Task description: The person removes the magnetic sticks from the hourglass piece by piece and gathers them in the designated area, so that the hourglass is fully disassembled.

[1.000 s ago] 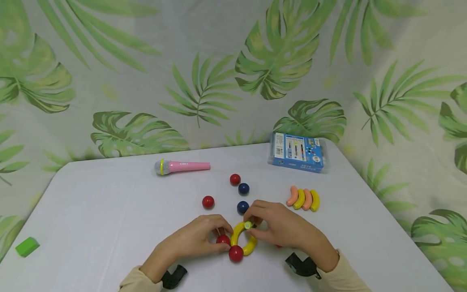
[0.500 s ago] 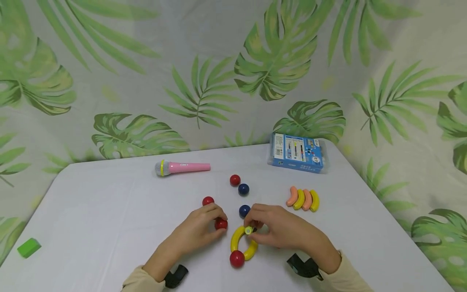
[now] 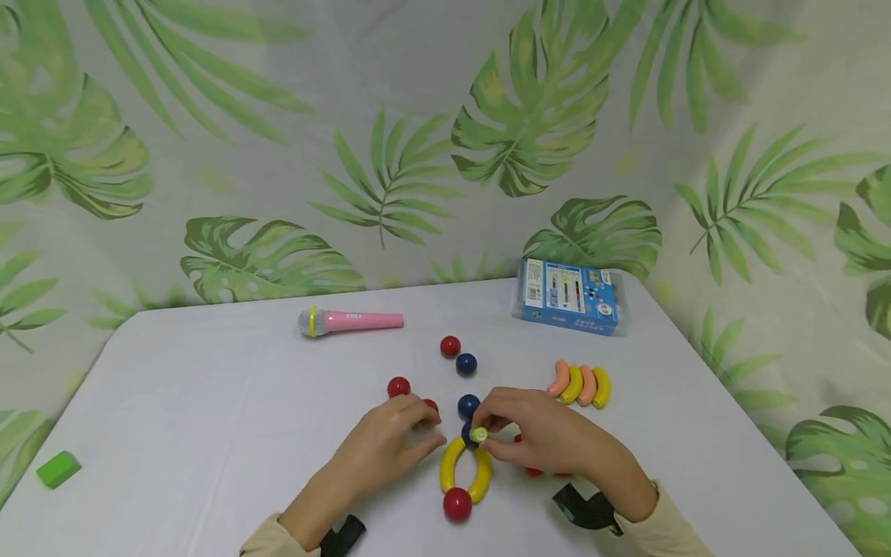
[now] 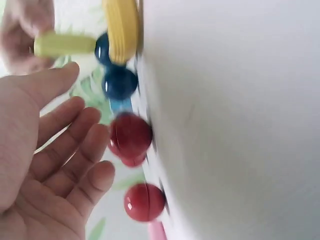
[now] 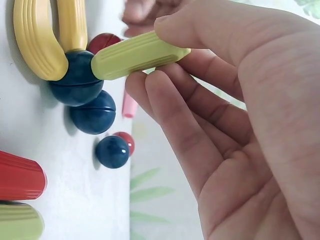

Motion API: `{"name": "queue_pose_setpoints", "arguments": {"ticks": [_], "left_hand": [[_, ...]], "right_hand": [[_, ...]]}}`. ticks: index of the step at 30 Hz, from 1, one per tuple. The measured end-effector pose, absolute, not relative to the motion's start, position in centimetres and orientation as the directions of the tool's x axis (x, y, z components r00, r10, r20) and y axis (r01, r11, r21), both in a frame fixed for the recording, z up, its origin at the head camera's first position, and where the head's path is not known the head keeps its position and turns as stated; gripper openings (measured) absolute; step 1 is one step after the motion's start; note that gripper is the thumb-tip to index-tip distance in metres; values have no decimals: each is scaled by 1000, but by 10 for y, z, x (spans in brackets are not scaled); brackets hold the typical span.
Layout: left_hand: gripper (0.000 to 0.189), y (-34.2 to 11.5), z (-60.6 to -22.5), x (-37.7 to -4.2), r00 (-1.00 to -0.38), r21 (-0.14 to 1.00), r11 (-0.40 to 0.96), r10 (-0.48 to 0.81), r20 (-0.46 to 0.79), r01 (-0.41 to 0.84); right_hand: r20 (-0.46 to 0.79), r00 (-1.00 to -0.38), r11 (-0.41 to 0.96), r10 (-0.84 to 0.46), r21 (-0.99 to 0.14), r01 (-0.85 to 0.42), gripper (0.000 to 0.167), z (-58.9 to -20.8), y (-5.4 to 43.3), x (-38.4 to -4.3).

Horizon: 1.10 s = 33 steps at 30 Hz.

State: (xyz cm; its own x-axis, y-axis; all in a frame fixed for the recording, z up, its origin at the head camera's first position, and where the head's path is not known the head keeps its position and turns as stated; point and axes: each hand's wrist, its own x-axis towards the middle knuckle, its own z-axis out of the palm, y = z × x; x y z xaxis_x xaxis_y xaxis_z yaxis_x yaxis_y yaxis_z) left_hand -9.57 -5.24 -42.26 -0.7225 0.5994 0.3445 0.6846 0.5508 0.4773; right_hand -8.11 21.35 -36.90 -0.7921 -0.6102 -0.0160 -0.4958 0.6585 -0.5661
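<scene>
My right hand (image 3: pixel 543 429) pinches a light-green ridged rod (image 5: pixel 137 55) between thumb and fingertips. The rod's far end meets a blue ball (image 5: pixel 77 85), where two curved yellow rods (image 5: pixel 37 37) also join. In the head view those rods form a loop with a red ball (image 3: pixel 457 505) at its near end. Left of the loop, my left hand (image 3: pixel 386 441) hovers with fingers loosely spread, holding nothing. Just beyond its fingertips is another red ball (image 4: pixel 130 135), partly hidden by the hand in the head view. A second blue ball (image 5: pixel 93 112) lies right behind the joined one.
Farther back lie a red ball (image 3: pixel 450 346), a blue ball (image 3: pixel 466 364) and a pink microphone (image 3: pixel 362 321). Curved pink and yellow rods (image 3: pixel 587 385) sit in a row at right, before a blue box (image 3: pixel 571 296). A red rod (image 5: pixel 20 175) lies near my right hand; a green block (image 3: pixel 59 469) is far left.
My left hand has carried a red ball away from the loop, farther back on the table, and let it go. My right hand keeps its pinch on the rod, nearly in place.
</scene>
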Motion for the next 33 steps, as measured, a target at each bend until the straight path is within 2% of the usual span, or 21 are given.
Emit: {"name": "queue_pose_setpoints", "arguments": {"ticks": [7,10,14,17,23,31,33], "left_hand": [[25,-44,-425,-75,-640,450,490,713,285,747],[27,-40,-426,-74,-668,495,501,701,250,710],[28,-37,-428,-76,-722,614,499,669,175,612],[24,-37,-430,-76,-732,685,469,666,140,557],[24,-37,-431,-75,-729,721,440,672,132,536],[31,-38,-431,-77,-755,800,416,653,69,432],[29,-38,-430,-78,-749,799,418,660,61,432]], "right_hand": [[39,-793,632,-608,-581,-513,17,-371,215,-85],[36,-791,628,-611,-587,-512,17,-372,214,-86],[25,-786,605,-618,-623,-496,16,-375,212,-86],[7,-777,580,-629,-661,-476,15,-378,210,-84],[1,-748,554,-664,-672,-491,16,-380,204,-82],[78,-738,558,-670,-603,-571,11,-378,207,-81],[138,-752,548,-645,-602,-581,11,-374,212,-82]]}}
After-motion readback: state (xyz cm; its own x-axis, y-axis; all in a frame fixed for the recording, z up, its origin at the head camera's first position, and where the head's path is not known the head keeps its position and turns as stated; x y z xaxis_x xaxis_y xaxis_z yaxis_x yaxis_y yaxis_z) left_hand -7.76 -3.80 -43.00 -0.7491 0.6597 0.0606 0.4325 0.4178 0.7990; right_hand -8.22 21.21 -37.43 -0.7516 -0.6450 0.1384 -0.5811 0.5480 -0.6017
